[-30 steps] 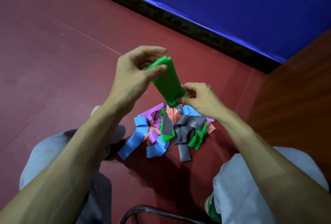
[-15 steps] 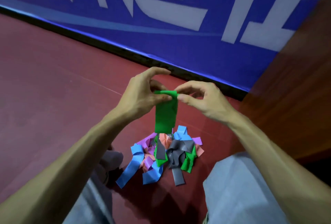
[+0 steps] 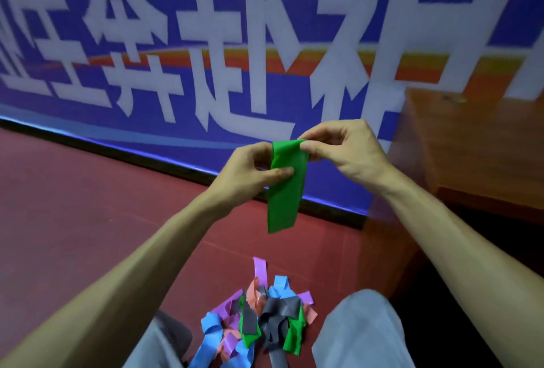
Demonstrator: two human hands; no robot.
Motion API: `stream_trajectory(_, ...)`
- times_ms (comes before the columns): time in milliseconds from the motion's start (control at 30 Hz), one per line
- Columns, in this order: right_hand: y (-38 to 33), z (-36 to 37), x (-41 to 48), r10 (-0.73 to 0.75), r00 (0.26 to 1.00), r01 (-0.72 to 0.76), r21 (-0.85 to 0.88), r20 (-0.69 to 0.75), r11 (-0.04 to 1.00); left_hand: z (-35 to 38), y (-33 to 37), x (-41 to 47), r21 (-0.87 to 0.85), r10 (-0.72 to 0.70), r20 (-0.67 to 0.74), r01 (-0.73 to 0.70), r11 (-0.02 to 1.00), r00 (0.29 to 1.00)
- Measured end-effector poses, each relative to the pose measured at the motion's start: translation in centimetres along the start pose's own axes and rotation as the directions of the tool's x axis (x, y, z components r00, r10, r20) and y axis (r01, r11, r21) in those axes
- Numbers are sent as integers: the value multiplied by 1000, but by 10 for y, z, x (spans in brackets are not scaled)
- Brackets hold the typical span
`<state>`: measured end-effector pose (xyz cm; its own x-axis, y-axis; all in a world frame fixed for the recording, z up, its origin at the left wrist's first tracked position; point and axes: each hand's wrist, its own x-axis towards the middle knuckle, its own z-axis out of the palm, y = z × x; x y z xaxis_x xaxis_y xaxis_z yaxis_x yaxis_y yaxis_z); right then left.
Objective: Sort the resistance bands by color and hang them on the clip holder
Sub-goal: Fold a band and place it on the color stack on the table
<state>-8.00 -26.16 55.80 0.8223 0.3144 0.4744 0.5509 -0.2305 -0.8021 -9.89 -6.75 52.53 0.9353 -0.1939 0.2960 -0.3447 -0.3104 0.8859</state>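
Observation:
A green resistance band (image 3: 284, 200) hangs folded in the air in front of me. My left hand (image 3: 250, 173) pinches its left edge with thumb across the front. My right hand (image 3: 344, 152) pinches its top fold from the right. Below, between my knees, a pile of bands (image 3: 262, 323) lies on the red floor, with blue, purple, pink, grey and green strips tangled together. No clip holder is in view.
A blue banner wall (image 3: 206, 58) with large white characters stands straight ahead, meeting the red floor (image 3: 73, 205) at a dark baseboard. A brown wooden cabinet (image 3: 471, 147) rises on the right. My grey trouser legs (image 3: 362, 335) flank the pile.
Both hands have lifted the green band higher and away from the pile. The right hand went from its lower end to its top fold. The view has tilted up toward the wall.

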Motion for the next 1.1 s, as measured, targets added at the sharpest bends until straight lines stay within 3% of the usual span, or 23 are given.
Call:
stream_trajectory(200, -41, -55, 7, -15, 990, 11, -26, -141, 1000, 27, 50, 16, -63, 36, -15, -37, 997, 999)
stream_trajectory(467, -68, -142, 16, -26, 956, -16, -141, -291, 990, 89, 110, 60, -72, 87, 107, -79, 994, 990)
stream_trajectory(633, -54, -206, 21, -51, 905, -85, -295, -423, 952, 135, 133, 90, -260, -26, 202, 79, 962, 979)
stream_trajectory(800, -28, -247, 18, 36, 897, -157, -239, -441, 958, 178, 136, 122, -355, -92, 311, 206, 912, 946)
stream_trajectory(967, 24, -281, 24, 140, 869, -270, -218, -474, 938, 215, 124, 158, -344, -210, 439, 380, 859, 874)
stream_trajectory(1100, 69, -303, 40, 192, 856, -330, -221, -480, 918, 234, 114, 187, -307, -217, 485, 398, 865, 847)
